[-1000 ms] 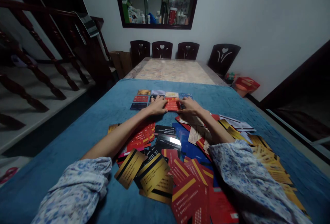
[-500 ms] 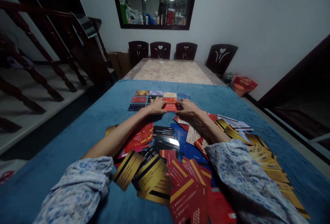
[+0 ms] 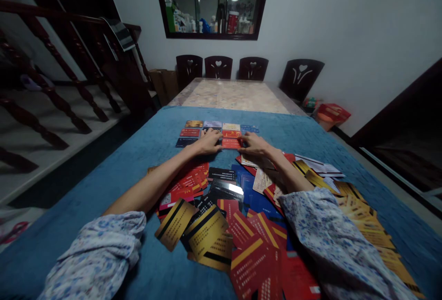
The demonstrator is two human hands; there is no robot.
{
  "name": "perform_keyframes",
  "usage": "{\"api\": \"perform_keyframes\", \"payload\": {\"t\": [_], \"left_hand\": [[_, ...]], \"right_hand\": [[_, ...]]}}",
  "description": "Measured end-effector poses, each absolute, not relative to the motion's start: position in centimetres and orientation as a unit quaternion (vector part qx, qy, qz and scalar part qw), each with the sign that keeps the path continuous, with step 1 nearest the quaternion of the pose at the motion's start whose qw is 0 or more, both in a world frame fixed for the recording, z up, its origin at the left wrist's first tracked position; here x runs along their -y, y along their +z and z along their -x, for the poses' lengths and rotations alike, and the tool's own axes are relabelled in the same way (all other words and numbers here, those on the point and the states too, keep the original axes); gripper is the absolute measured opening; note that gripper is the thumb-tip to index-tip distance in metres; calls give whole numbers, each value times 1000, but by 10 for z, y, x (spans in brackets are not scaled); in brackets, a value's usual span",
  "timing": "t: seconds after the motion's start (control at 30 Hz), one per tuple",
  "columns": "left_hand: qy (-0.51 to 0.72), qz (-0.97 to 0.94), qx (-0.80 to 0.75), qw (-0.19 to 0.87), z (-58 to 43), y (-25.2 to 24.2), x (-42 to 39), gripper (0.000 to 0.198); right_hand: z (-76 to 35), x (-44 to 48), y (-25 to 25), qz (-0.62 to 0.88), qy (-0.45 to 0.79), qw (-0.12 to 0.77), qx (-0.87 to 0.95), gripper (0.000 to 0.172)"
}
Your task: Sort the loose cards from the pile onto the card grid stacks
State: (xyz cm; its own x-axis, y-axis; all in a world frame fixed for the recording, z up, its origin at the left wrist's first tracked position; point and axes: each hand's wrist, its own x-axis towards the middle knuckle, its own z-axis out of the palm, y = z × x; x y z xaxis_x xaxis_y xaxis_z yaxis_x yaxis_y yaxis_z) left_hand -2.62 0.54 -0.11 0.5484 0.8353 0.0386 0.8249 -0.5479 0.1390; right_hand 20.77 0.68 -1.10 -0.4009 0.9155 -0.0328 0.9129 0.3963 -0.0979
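An orange-red card [image 3: 231,143] lies flat on the blue cloth [image 3: 145,152], in the front row of a card grid. My left hand [image 3: 208,143] is at its left end, thumb near the front edge and fingers at the back edge, closed on that end. At the other end my right hand [image 3: 256,144] grips it with curled fingers. Directly behind is another red-orange card [image 3: 231,134]. A dark card [image 3: 186,142] and a red card [image 3: 189,132] lie left of my left hand, which partly covers the neighbouring cards.
Loose piles cover the near cloth: gold cards [image 3: 207,231], dark red cards [image 3: 255,263], black cards [image 3: 223,189], blue cards [image 3: 257,201] and red cards [image 3: 189,180]. More gold cards [image 3: 366,222] fan out at the right. Beyond are a bare marble tabletop [image 3: 235,93] and several chairs.
The view has turned slightly left, so everything sits a little further right. Both hands stay at the ends of the orange-red card, with hardly any movement.
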Motion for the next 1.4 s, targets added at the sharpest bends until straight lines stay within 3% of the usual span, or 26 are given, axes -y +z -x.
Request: {"api": "perform_keyframes", "payload": {"t": [0.27, 0.63, 0.97, 1.17, 1.3, 1.4], "left_hand": [[96, -860, -500, 42, 93, 6, 7, 37], [111, -827, -549, 50, 183, 2, 52, 23], [69, -799, -594, 61, 214, 5, 84, 21], [26, -795, -600, 88, 214, 16, 95, 28], [-6, -774, -620, 126, 212, 25, 103, 43], [-39, -762, -638, 98, 207, 31, 109, 54]], "right_hand": [[-214, -11, -12, 542, 41, 44, 838, 60], [-196, 5, 8, 511, -45, 131, 848, 29], [-143, 23, 29, 431, -54, 114, 894, 25], [-92, 34, 28, 356, -23, 99, 929, 24], [-58, 41, 22, 299, 8, 84, 950, 29], [-35, 48, 18, 271, 9, 68, 960, 32]]}}
